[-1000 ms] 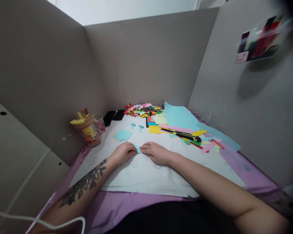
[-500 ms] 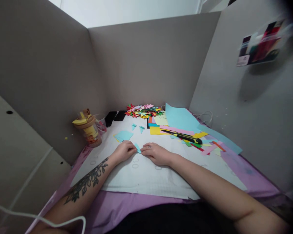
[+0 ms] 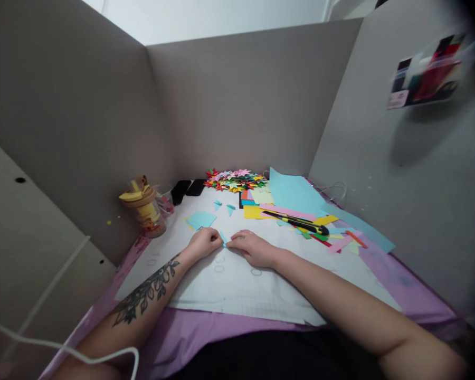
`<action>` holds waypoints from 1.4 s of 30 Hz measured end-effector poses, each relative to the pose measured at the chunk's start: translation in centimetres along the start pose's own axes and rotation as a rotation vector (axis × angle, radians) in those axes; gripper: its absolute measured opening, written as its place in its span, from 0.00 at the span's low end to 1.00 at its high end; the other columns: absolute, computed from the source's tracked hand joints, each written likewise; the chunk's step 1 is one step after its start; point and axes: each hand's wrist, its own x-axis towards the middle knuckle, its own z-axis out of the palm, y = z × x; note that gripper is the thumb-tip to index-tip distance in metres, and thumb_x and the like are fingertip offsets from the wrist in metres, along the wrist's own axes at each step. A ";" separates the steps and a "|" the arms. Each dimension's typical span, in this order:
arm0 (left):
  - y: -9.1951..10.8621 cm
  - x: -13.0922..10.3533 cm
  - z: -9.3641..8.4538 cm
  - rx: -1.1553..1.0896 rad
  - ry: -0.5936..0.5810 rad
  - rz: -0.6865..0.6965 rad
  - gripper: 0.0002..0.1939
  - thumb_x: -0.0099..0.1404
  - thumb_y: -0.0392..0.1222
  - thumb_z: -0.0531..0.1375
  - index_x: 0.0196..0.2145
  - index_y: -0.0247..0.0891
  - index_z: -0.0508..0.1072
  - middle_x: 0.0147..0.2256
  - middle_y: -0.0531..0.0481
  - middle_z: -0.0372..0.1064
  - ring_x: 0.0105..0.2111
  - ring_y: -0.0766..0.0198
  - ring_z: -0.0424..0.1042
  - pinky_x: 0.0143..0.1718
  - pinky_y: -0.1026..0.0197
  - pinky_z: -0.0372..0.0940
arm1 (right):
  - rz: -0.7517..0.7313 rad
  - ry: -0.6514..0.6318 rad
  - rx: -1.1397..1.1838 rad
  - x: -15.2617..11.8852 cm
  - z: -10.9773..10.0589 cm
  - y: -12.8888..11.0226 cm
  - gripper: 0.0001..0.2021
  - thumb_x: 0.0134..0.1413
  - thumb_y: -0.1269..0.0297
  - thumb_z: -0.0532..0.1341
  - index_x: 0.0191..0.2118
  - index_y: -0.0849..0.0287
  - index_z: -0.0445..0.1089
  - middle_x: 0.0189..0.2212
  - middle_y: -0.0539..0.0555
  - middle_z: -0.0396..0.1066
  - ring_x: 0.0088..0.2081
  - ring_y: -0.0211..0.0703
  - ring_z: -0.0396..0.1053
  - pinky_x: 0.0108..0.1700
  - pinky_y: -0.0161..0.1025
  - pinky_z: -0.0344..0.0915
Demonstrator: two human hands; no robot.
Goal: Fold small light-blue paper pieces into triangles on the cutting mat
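Observation:
A small folded piece of light blue paper (image 3: 224, 238) is pinched between my two hands, low over the white sheet (image 3: 198, 287). My left hand (image 3: 204, 243) is closed, its thumb and forefinger on the paper's left side. From the other side my right hand (image 3: 255, 247) grips the lower right end with its fingertips. Two little folded light blue pieces (image 3: 230, 209) lie just beyond. Behind my left hand is a loose stack of light blue paper squares (image 3: 201, 219), a yellow edge showing under it.
At the back lies a pile of multicoloured folded paper stars (image 3: 235, 180). A yellow-and-black utility knife (image 3: 301, 224) rests on coloured strips to the right, near a large light blue sheet (image 3: 293, 192). A lidded cup (image 3: 144, 208) and two black phones (image 3: 196, 187) stand or lie left. Grey partitions (image 3: 245, 105) surround the table.
The folded paper looks narrower between my fingers than before. Both hands have stayed almost in place, and the whole view has shifted slightly.

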 end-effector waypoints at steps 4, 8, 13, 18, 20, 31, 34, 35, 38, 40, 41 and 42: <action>0.0 0.1 0.1 0.004 0.005 -0.001 0.11 0.55 0.41 0.54 0.26 0.35 0.75 0.24 0.51 0.71 0.25 0.66 0.65 0.26 0.66 0.54 | -0.074 -0.001 0.018 0.2 0.2 0.1 0.16 0.55 0.74 0.53 0.46 0.54 0.70 0.42 0.56 0.72 0.48 0.45 0.65 0.51 0.46 0.58; 0.1 0.2 0.1 0.025 0.007 -0.011 0.11 0.55 0.41 0.54 0.26 0.36 0.74 0.25 0.51 0.72 0.25 0.66 0.65 0.25 0.66 0.53 | -0.096 0.041 0.046 0.1 0.6 0.4 0.15 0.55 0.73 0.53 0.44 0.54 0.71 0.42 0.54 0.73 0.47 0.44 0.66 0.51 0.46 0.58; 0.1 0.3 0.3 0.075 0.032 -0.018 0.10 0.56 0.41 0.54 0.25 0.36 0.74 0.26 0.51 0.72 0.26 0.65 0.66 0.26 0.66 0.53 | -0.085 0.050 0.063 -0.1 0.8 0.7 0.16 0.52 0.76 0.54 0.44 0.54 0.70 0.42 0.53 0.73 0.48 0.43 0.65 0.52 0.45 0.58; 0.4 0.3 0.3 0.092 0.037 -0.010 0.11 0.56 0.40 0.53 0.26 0.36 0.74 0.26 0.49 0.73 0.26 0.65 0.67 0.27 0.65 0.54 | -0.052 0.040 0.062 -0.1 0.5 0.4 0.15 0.51 0.76 0.54 0.44 0.56 0.68 0.41 0.55 0.72 0.47 0.43 0.65 0.51 0.45 0.59; 0.6 0.3 0.2 0.097 0.037 -0.019 0.11 0.56 0.40 0.53 0.26 0.36 0.74 0.26 0.49 0.73 0.27 0.64 0.68 0.28 0.65 0.54 | -0.042 0.034 0.066 -0.1 0.2 0.1 0.15 0.52 0.76 0.53 0.44 0.57 0.68 0.41 0.56 0.71 0.47 0.44 0.65 0.51 0.46 0.59; 1.2 0.2 -0.1 0.118 0.013 -0.083 0.11 0.55 0.41 0.54 0.27 0.36 0.75 0.28 0.48 0.74 0.28 0.64 0.68 0.29 0.65 0.56 | -0.033 0.003 0.031 0.0 0.0 -0.3 0.17 0.53 0.76 0.51 0.47 0.56 0.66 0.44 0.55 0.70 0.52 0.47 0.60 0.53 0.49 0.57; 1.2 0.2 -0.1 0.107 0.016 -0.075 0.11 0.55 0.41 0.54 0.27 0.36 0.75 0.28 0.48 0.74 0.28 0.63 0.68 0.29 0.65 0.56 | -0.008 -0.009 0.011 -0.1 -0.1 -0.3 0.17 0.53 0.76 0.52 0.47 0.55 0.66 0.44 0.54 0.70 0.56 0.47 0.57 0.54 0.50 0.55; 1.2 0.2 -0.1 0.107 0.017 -0.071 0.11 0.56 0.40 0.53 0.26 0.36 0.75 0.28 0.48 0.74 0.28 0.63 0.68 0.29 0.65 0.55 | 0.001 -0.011 0.008 -0.1 -0.1 -0.4 0.17 0.54 0.75 0.52 0.47 0.54 0.66 0.44 0.54 0.70 0.56 0.48 0.57 0.55 0.50 0.55; 1.3 0.2 -0.2 0.115 0.023 -0.081 0.10 0.56 0.40 0.54 0.26 0.36 0.74 0.27 0.48 0.74 0.28 0.63 0.68 0.28 0.64 0.55 | 0.014 -0.013 0.003 -0.1 -0.1 -0.5 0.15 0.53 0.75 0.52 0.46 0.54 0.66 0.43 0.53 0.71 0.57 0.48 0.56 0.55 0.51 0.55; 1.4 0.2 -0.2 0.116 0.021 -0.096 0.10 0.56 0.40 0.54 0.26 0.36 0.74 0.28 0.48 0.74 0.28 0.63 0.68 0.27 0.64 0.54 | 0.017 -0.010 0.000 -0.1 -0.2 -0.5 0.14 0.54 0.74 0.53 0.45 0.55 0.66 0.43 0.54 0.71 0.56 0.48 0.57 0.55 0.51 0.55; 1.4 0.2 -0.3 0.114 0.020 -0.101 0.10 0.56 0.41 0.54 0.27 0.36 0.74 0.28 0.48 0.74 0.28 0.63 0.68 0.27 0.64 0.54 | 0.020 -0.009 -0.003 -0.1 -0.2 -0.6 0.14 0.54 0.74 0.53 0.45 0.55 0.66 0.43 0.54 0.71 0.56 0.48 0.57 0.55 0.50 0.55; 1.4 0.2 -0.3 0.111 0.019 -0.103 0.10 0.56 0.41 0.54 0.27 0.36 0.74 0.28 0.48 0.74 0.28 0.63 0.69 0.26 0.64 0.53 | 0.024 -0.008 -0.007 -0.1 -0.3 -0.6 0.14 0.54 0.74 0.53 0.45 0.55 0.66 0.43 0.54 0.71 0.56 0.48 0.57 0.55 0.50 0.55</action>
